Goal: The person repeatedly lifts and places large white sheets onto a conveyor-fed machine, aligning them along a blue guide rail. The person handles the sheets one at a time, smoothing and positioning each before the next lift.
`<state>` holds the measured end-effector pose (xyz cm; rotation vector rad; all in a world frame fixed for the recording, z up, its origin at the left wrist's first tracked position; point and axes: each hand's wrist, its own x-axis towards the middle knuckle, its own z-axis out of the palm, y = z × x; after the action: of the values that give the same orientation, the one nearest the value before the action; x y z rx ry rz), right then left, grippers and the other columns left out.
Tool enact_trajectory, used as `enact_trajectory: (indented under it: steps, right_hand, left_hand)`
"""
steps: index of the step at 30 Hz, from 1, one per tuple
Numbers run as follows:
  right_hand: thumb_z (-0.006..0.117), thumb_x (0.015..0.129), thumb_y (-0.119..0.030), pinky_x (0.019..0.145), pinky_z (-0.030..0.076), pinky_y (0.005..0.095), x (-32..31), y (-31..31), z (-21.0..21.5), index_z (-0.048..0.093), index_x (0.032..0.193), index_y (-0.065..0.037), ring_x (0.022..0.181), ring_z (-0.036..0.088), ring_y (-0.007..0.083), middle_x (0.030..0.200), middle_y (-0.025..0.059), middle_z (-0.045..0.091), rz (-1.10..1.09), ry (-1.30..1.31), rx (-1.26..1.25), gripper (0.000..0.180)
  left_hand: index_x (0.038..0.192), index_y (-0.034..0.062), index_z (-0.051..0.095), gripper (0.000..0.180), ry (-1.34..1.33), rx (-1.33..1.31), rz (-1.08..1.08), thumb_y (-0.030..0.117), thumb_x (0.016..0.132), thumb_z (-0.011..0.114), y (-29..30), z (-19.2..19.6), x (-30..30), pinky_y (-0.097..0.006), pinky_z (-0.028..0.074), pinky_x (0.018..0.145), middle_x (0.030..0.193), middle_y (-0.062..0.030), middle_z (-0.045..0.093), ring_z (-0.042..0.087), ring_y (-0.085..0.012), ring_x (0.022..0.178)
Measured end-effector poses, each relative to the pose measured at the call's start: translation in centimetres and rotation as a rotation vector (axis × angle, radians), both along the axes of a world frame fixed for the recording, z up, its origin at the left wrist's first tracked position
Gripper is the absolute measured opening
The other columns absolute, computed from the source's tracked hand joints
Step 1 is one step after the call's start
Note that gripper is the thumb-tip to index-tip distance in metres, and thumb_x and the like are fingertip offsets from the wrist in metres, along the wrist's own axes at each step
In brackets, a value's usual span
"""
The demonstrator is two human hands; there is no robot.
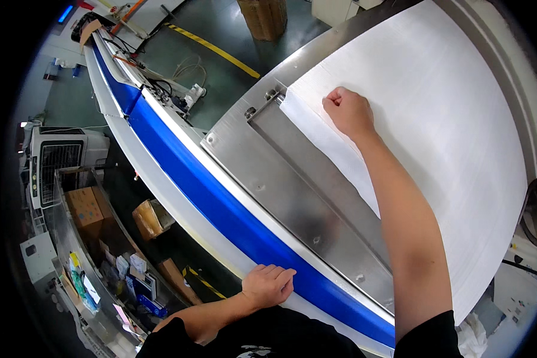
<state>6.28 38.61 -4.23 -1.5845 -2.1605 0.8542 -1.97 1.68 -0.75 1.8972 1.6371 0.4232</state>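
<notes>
Green floor shows past the far side of the metal table, crossed by yellow tape. On my feed the white sheet covers the right part of that table, its left edge drooping in a wavy fold beside a long recess. I see the right hand over the sheet near that far-left edge, fingers curled into a loose fist; whether it touches, I can't tell. Near me, the left hand is also curled into a fist, just beside the blue strip, at the pale border. That strip runs along the table's left side toward far left. Further left I make out a carton and a white grilled unit; another carton stands at the far side.
</notes>
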Motion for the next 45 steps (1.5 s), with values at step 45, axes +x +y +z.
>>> enact_trajectory:
  steps: [45]
  right_hand:
    - [0.063,0.080,-0.026,0.060,0.051,0.0363,1.2,1.0,-2.2,0.067,0.083,-0.013,0.064,0.065,0.0258,0.073,0.0061,0.068,0.019,-0.023,0.200,0.014]
  left_hand:
    - [0.118,0.0214,0.054,0.051,0.316,0.723,0.157,0.009,0.069,0.061,29.0,-8.4,-7.5,-0.043,0.035,0.098,0.118,-0.0046,0.053,0.047,-0.0255,0.117]
